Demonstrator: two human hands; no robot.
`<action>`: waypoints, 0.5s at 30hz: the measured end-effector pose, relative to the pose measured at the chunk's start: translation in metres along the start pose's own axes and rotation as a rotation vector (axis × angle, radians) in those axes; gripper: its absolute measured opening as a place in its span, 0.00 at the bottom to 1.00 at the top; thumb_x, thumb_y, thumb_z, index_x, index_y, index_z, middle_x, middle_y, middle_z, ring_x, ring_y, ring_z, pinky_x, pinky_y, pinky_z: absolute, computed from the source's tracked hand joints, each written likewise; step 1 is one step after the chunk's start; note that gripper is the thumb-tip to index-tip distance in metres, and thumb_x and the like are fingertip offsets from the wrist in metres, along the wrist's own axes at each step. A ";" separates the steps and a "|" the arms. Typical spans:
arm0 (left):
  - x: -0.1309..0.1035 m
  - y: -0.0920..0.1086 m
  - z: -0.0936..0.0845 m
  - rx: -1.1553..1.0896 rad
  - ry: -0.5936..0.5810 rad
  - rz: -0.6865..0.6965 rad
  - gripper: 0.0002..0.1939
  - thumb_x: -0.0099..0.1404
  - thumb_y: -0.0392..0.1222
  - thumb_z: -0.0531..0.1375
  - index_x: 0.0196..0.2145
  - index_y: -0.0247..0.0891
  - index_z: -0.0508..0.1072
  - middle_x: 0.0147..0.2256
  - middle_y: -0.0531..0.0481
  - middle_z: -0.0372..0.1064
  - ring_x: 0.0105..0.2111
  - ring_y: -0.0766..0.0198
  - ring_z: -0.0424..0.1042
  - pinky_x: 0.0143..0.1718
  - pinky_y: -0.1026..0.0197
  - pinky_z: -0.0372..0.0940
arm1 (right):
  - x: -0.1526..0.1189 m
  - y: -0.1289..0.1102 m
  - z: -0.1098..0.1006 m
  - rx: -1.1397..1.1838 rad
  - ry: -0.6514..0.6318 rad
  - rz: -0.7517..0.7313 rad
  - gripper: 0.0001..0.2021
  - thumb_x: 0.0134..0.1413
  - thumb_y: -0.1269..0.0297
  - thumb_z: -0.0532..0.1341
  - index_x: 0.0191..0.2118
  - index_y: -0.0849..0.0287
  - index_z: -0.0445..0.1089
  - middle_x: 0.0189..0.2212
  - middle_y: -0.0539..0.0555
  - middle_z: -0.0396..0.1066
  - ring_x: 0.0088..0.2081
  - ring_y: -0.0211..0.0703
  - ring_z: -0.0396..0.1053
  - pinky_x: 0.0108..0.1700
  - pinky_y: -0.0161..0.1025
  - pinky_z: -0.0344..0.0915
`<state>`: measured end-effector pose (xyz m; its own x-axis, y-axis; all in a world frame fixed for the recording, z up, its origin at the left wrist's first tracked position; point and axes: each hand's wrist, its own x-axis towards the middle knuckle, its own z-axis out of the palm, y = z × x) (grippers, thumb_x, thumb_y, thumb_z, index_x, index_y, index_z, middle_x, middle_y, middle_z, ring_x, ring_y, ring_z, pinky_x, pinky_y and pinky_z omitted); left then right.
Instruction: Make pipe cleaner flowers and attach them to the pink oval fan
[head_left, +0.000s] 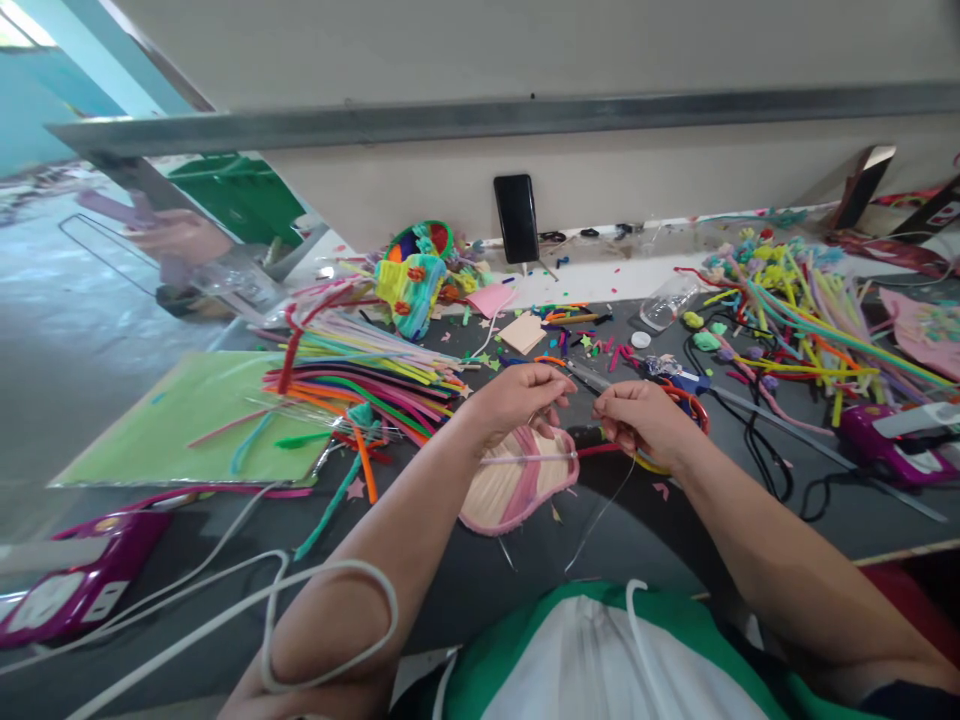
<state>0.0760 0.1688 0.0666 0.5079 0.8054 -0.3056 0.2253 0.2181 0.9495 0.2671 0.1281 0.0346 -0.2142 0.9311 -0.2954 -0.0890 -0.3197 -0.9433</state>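
Cream and pink striping is covering the rounded craft piece [499,495], which is sitting flat on the dark tabletop [480,610] just below the hands, with a fuzzy pink edge and one pale band running across it. Left hand [525,400] is partly covering its upper side, fingertips bunching close together; can't tell if anything's caught between them. Right hand [641,420] is pinching narrow with thumb and forefinger, holding a thin strand [604,515] that's hanging toward the table edge. One red fuzzy stem [600,449] is poking out from the piece's right end. Just past the hands, one cream card stack [523,333] is lying among colourful scraps, and one white cap [640,340] is sitting near one clear plastic container [667,303], whose contents I'm not making out. Two big heaps of fuzzy stems are spreading out, one on the left [390,370] and one on the right [810,330], way too tangled to count. Clear wrapping is holding green sheets [172,425] over on the left. Two purple devices are flanking everything, one lower left [82,575], one far right [896,445], their labels showing too small to read. One black phone [516,220] is leaning against the pale panel [615,165], and one green bin [232,200] is standing behind, its inside staying hidden.
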 end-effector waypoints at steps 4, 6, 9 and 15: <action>0.001 -0.001 0.006 0.169 0.023 0.087 0.08 0.56 0.39 0.60 0.34 0.33 0.73 0.22 0.55 0.64 0.16 0.75 0.57 0.17 0.70 0.53 | -0.001 -0.001 0.001 0.017 -0.006 0.000 0.10 0.43 0.61 0.65 0.24 0.63 0.69 0.11 0.47 0.65 0.08 0.27 0.53 0.10 0.26 0.45; 0.002 -0.002 0.008 0.233 0.074 0.133 0.08 0.54 0.40 0.61 0.31 0.32 0.74 0.19 0.57 0.62 0.16 0.76 0.54 0.18 0.70 0.51 | 0.000 0.000 0.001 0.033 -0.017 0.010 0.10 0.43 0.61 0.65 0.24 0.63 0.69 0.11 0.47 0.65 0.08 0.27 0.52 0.10 0.25 0.44; 0.006 -0.006 0.008 0.296 0.137 0.201 0.09 0.53 0.42 0.62 0.27 0.32 0.75 0.19 0.56 0.63 0.19 0.75 0.55 0.21 0.69 0.52 | 0.000 0.000 0.000 0.055 -0.047 0.022 0.12 0.44 0.59 0.66 0.25 0.64 0.69 0.12 0.48 0.66 0.08 0.27 0.54 0.10 0.25 0.47; 0.009 -0.012 0.002 0.260 0.140 0.152 0.11 0.54 0.45 0.61 0.28 0.33 0.74 0.16 0.58 0.56 0.15 0.76 0.50 0.17 0.69 0.46 | 0.005 0.000 -0.009 0.157 -0.097 0.084 0.14 0.53 0.56 0.59 0.37 0.63 0.70 0.22 0.55 0.74 0.15 0.35 0.66 0.17 0.32 0.66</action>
<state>0.0790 0.1724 0.0529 0.4370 0.8897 -0.1324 0.3698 -0.0435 0.9281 0.2744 0.1337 0.0316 -0.3196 0.8810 -0.3488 -0.2163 -0.4262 -0.8784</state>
